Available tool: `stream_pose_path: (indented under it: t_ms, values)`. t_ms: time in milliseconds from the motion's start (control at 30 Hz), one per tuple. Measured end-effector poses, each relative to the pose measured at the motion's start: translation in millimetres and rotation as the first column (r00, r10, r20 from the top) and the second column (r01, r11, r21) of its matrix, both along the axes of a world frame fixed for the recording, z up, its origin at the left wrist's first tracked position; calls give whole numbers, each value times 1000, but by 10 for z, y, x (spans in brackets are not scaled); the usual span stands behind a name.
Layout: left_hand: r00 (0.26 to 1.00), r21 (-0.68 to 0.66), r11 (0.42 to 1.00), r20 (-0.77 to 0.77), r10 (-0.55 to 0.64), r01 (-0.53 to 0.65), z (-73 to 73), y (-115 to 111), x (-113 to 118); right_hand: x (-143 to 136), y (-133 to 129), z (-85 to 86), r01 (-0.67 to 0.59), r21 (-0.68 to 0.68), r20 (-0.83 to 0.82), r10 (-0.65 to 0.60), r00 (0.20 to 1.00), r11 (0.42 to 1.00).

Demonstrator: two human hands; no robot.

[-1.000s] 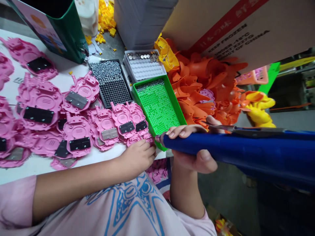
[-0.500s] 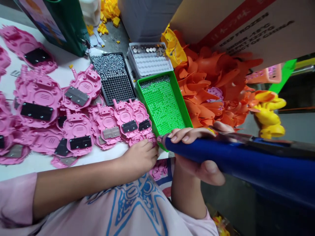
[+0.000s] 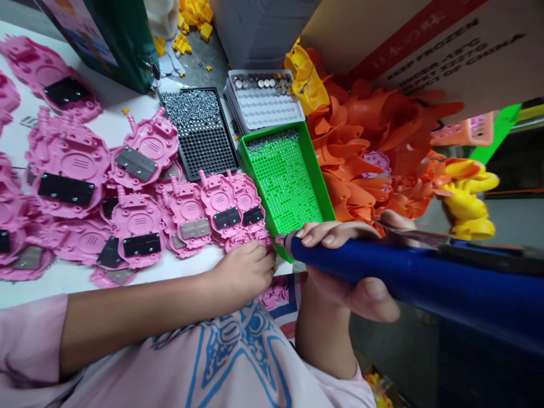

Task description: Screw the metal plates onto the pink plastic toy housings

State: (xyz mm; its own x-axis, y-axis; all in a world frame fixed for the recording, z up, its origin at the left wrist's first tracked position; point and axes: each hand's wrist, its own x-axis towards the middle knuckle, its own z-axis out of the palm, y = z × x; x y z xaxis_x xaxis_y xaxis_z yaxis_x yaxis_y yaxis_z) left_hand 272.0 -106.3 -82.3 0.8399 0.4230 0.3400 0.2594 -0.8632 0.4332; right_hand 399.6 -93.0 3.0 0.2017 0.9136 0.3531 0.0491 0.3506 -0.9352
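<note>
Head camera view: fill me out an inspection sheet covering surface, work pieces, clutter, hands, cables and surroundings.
Surface: white flat tabletop, crowded with parts.
Work pieces: pink plastic shells, many bearing black or grey flat plates; blue cylindrical tool; green rectangular plastic tray containing small metal pieces.
Clutter: heaped orange plastic pieces; loose yellow plastic bits.
Hands: left hand against a pink piece, grip unclear; right hand wrapped around the tool.
Cables: nothing seen.
Surroundings: brown cardboard carton, dark green container.

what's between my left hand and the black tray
Pink parts with black plates lie between your left hand and the black tray; the head view shows it.
</note>
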Motion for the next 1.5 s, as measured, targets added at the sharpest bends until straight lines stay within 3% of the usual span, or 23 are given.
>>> stream_pose_path:
  t_ms: [300, 467, 700, 933, 1033, 1200, 1267, 1500]
  values:
    - [999, -6, 1000, 34, 9, -9, -15, -3, -4, 16, -15, -35, 5, 12, -46, -5, 999, 1000]
    - [999, -48, 998, -24, -29, 27, 13, 4, -12, -30, -57, -85, 30, 44, -45, -28, 999, 999]
    - [994, -116, 992, -93, -51, 40, 36, -15, 17, -62, -120, -52, 12, 22, 76, -14, 997, 1000]
    - [993, -53, 997, -108, 47, -53, 26, -68, 34, -17, -30, -170, -33, 77, 10, 33, 999, 997]
    - [994, -21, 999, -102, 46, -49, 17, -71, 29, 25, 0, -118, -56, 79, -12, 57, 998, 995]
    - [994, -5, 1000, -106, 25, -25, 16, -58, 2, 147, 40, 143, 84, 139, -31, -80, 996, 987]
    - [994, -10, 1000, -113, 15, -16, 23, -49, -15, 194, 84, 171, 140, 173, -38, -135, 990, 975]
    - [994, -12, 1000, -109, -6, 4, 12, -28, -31, 240, 256, -128, 223, 93, -83, -215, 973, 971]
